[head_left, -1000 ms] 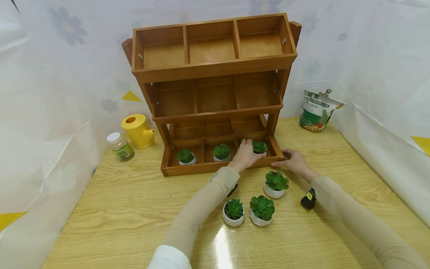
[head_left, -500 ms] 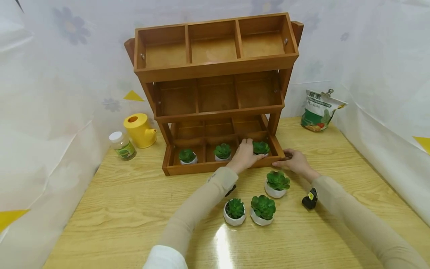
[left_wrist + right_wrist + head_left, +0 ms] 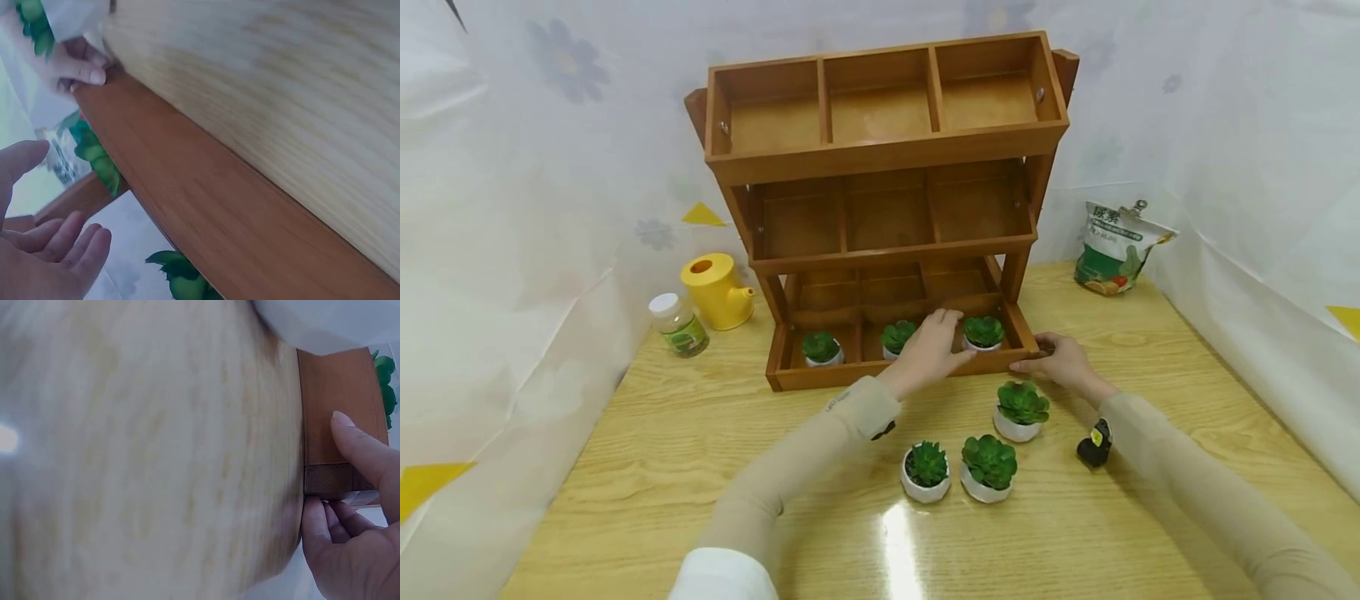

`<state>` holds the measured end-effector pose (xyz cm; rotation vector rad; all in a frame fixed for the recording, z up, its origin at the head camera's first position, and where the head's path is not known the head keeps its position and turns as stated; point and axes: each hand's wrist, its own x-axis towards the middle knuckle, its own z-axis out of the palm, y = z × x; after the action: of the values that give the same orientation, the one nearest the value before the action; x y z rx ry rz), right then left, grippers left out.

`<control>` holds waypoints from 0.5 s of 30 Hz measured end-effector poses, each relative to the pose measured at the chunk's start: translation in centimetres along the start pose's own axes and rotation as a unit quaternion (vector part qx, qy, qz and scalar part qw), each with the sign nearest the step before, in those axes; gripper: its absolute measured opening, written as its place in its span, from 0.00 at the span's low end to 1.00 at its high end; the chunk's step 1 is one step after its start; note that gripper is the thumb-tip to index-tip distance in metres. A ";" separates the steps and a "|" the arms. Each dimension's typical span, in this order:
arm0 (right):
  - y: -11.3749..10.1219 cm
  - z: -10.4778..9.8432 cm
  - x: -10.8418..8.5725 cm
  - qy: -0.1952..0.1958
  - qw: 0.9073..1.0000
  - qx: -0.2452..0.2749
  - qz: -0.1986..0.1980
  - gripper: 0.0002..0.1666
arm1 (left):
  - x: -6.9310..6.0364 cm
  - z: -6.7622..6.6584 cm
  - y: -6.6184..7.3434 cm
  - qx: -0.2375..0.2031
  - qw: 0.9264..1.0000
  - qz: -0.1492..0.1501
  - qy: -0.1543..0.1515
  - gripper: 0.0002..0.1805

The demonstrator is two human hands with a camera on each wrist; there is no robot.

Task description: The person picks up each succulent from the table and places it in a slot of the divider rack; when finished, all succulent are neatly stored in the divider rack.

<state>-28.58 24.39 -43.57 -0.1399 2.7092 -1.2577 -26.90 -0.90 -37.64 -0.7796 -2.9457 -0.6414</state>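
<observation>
A wooden tiered shelf (image 3: pixel 887 150) stands at the back of the table, with three divided levels. In its bottom front compartments sit three green succulents in white pots: a left one (image 3: pixel 822 348), a middle one (image 3: pixel 897 333) partly behind my left hand, and a right one (image 3: pixel 983 332). My left hand (image 3: pixel 928 352) hovers just left of the right succulent, holding nothing; the left wrist view shows its fingers relaxed and apart from the plants. With thumb on the front board and fingers at the side, my right hand (image 3: pixel 1062 363) grips the shelf's lower right corner (image 3: pixel 331 478).
Three more potted succulents stand on the table in front of the shelf: one at the right (image 3: pixel 1021 410), one in front (image 3: pixel 989 468), one at the left (image 3: pixel 925 471). A yellow watering can (image 3: pixel 718 292) and a white-lidded jar (image 3: pixel 679 327) stand left; a clipped bag (image 3: pixel 1118 250) stands right.
My left hand has let go of the right succulent and moved left, away from it. That plant stays in its compartment. My right hand keeps its hold on the shelf corner.
</observation>
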 end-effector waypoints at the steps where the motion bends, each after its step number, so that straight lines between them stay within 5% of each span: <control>1: 0.0 0.0 0.0 0.000 1.000 -0.001 0.000 0.48 | -0.4 -0.2 -0.1 0.001 1.000 0.006 -0.001 0.34; 8: 0.0 0.0 0.1 -0.006 1.000 -0.006 0.004 0.49 | -2.8 -1.2 -0.9 -0.020 0.998 0.055 -0.011 0.24; 15: 0.2 -0.1 0.1 -0.007 1.000 -0.004 0.003 0.50 | -5.0 -1.1 -2.3 -0.022 0.992 0.108 -0.054 0.18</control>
<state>-28.70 24.59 -43.64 -0.1403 2.7011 -1.2403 -23.69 -5.49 -38.21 -1.1528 -2.8895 -0.6702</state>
